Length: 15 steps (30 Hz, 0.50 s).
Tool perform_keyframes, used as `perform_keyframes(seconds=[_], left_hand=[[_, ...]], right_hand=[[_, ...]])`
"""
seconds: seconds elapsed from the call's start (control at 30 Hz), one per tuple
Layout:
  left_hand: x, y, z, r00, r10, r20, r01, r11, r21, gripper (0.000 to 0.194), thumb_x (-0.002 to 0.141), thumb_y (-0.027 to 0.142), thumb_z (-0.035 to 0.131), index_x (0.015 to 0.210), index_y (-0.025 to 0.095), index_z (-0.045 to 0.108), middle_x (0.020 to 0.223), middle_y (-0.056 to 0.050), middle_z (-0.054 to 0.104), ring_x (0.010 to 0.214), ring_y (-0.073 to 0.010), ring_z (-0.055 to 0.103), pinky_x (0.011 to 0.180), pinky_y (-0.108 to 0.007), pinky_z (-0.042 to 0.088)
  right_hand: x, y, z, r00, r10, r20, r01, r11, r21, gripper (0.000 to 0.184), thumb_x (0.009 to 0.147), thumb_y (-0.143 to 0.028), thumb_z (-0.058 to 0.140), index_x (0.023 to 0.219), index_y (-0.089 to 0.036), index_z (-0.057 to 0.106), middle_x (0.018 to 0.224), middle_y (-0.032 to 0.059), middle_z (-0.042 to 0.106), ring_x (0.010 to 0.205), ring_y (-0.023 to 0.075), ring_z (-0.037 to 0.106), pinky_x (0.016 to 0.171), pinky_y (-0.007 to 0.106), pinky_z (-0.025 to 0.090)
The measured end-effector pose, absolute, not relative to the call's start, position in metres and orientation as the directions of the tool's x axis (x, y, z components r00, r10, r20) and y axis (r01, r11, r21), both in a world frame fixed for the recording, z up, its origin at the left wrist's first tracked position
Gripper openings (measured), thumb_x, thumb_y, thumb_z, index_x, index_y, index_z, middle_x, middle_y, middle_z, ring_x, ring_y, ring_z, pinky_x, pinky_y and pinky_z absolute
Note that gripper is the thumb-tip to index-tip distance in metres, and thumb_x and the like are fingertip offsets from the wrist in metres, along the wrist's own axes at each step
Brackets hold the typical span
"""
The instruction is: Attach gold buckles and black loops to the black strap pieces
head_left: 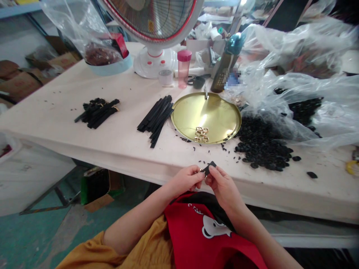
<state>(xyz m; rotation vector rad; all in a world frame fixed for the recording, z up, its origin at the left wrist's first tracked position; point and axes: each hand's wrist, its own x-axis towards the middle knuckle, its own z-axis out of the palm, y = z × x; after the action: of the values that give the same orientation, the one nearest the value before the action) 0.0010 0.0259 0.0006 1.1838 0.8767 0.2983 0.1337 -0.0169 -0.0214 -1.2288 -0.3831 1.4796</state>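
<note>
My left hand and my right hand meet at the table's front edge, both pinched on one small black strap piece with a bit of gold metal at its left end. Just beyond them lies a round gold tray holding several small gold buckles. Left of the tray lies a bundle of long black straps. A second pile of black straps with fittings lies further left. A heap of small black loops spreads right of the tray.
Clear plastic bags of black parts fill the right side. A white fan, a pink cup, a tape roll, scissors and a dark bottle stand at the back. Cardboard boxes sit far left.
</note>
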Motion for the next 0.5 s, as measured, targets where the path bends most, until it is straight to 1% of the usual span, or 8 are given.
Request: perform_keyframes(seconds=[0.1, 0.17, 0.2, 0.27, 0.33, 0.37, 0.43, 0.5], left_hand=[[0.001, 0.024, 0.004, 0.649, 0.619, -0.443, 0.245, 0.380, 0.892, 0.021, 0.078, 0.035, 0.046, 0.070, 0.016, 0.043, 0.053, 0.006, 0.046, 0.040, -0.0037, 0.035, 0.041, -0.016, 0.027], [0.001, 0.023, 0.006, 0.649, 0.620, -0.442, 0.255, 0.370, 0.894, 0.021, 0.077, 0.036, 0.046, 0.070, 0.016, 0.043, 0.053, 0.006, 0.047, 0.040, -0.0039, 0.035, 0.041, -0.017, 0.027], [0.001, 0.022, 0.007, 0.654, 0.616, -0.440, 0.262, 0.361, 0.895, 0.022, 0.077, 0.037, 0.046, 0.070, 0.016, 0.043, 0.054, 0.005, 0.047, 0.040, -0.0041, 0.035, 0.041, -0.017, 0.027], [0.000, 0.021, 0.007, 0.657, 0.620, -0.429, 0.289, 0.319, 0.903, 0.024, 0.078, 0.040, 0.045, 0.070, 0.016, 0.045, 0.055, 0.005, 0.048, 0.041, -0.0048, 0.035, 0.042, -0.017, 0.028], [0.001, 0.019, 0.007, 0.629, 0.667, -0.399, 0.340, 0.226, 0.913, 0.027, 0.078, 0.041, 0.044, 0.069, 0.016, 0.046, 0.055, 0.004, 0.049, 0.045, -0.0059, 0.038, 0.045, -0.018, 0.029], [0.002, 0.018, 0.007, 0.605, 0.700, -0.378, 0.372, 0.172, 0.912, 0.027, 0.079, 0.041, 0.043, 0.068, 0.016, 0.046, 0.055, 0.004, 0.049, 0.047, -0.0066, 0.039, 0.046, -0.018, 0.029], [0.004, 0.017, 0.006, 0.559, 0.757, -0.338, 0.433, 0.081, 0.898, 0.026, 0.079, 0.039, 0.043, 0.066, 0.017, 0.046, 0.055, 0.004, 0.050, 0.051, -0.0081, 0.042, 0.049, -0.019, 0.030], [0.007, 0.016, 0.007, 0.539, 0.778, -0.323, 0.480, 0.031, 0.877, 0.023, 0.079, 0.036, 0.043, 0.066, 0.017, 0.047, 0.056, 0.003, 0.051, 0.053, -0.0095, 0.044, 0.051, -0.020, 0.030]], right_hand=[[0.134, -0.021, -0.018, 0.156, 0.881, -0.448, -0.464, -0.335, -0.820, 0.023, 0.071, -0.038, 0.062, 0.065, -0.019, 0.052, 0.053, -0.0050, 0.046, 0.049, 0.0089, 0.039, 0.051, 0.023, 0.034], [0.135, -0.025, -0.014, 0.188, 0.895, -0.404, -0.351, -0.323, -0.879, 0.024, 0.074, -0.040, 0.057, 0.064, -0.019, 0.050, 0.053, -0.0047, 0.044, 0.050, 0.0101, 0.038, 0.052, 0.025, 0.033], [0.135, -0.028, -0.012, 0.231, 0.911, -0.341, -0.237, -0.287, -0.928, 0.025, 0.076, -0.040, 0.055, 0.062, -0.020, 0.050, 0.054, -0.0042, 0.043, 0.051, 0.0109, 0.039, 0.053, 0.026, 0.033], [0.138, -0.032, -0.007, 0.302, 0.945, -0.124, 0.068, -0.152, -0.986, 0.024, 0.077, -0.038, 0.054, 0.061, -0.020, 0.050, 0.059, -0.0021, 0.046, 0.058, 0.0131, 0.042, 0.058, 0.027, 0.034], [0.142, -0.034, -0.006, 0.286, 0.957, 0.053, 0.297, -0.036, -0.954, 0.019, 0.075, -0.035, 0.057, 0.062, -0.021, 0.053, 0.067, 0.0003, 0.050, 0.065, 0.0155, 0.044, 0.062, 0.029, 0.034], [0.144, -0.034, -0.006, 0.264, 0.962, 0.069, 0.333, -0.024, -0.943, 0.017, 0.073, -0.034, 0.059, 0.064, -0.021, 0.054, 0.068, 0.0008, 0.051, 0.066, 0.0161, 0.045, 0.062, 0.029, 0.034], [0.148, -0.032, -0.009, 0.228, 0.972, -0.055, 0.253, -0.113, -0.961, 0.017, 0.072, -0.037, 0.060, 0.066, -0.021, 0.055, 0.065, -0.0001, 0.050, 0.063, 0.0157, 0.044, 0.061, 0.029, 0.035], [0.150, -0.028, -0.015, 0.172, 0.954, -0.245, 0.056, -0.258, -0.965, 0.021, 0.072, -0.040, 0.059, 0.067, -0.021, 0.054, 0.061, -0.0018, 0.049, 0.059, 0.0142, 0.044, 0.060, 0.028, 0.036]])
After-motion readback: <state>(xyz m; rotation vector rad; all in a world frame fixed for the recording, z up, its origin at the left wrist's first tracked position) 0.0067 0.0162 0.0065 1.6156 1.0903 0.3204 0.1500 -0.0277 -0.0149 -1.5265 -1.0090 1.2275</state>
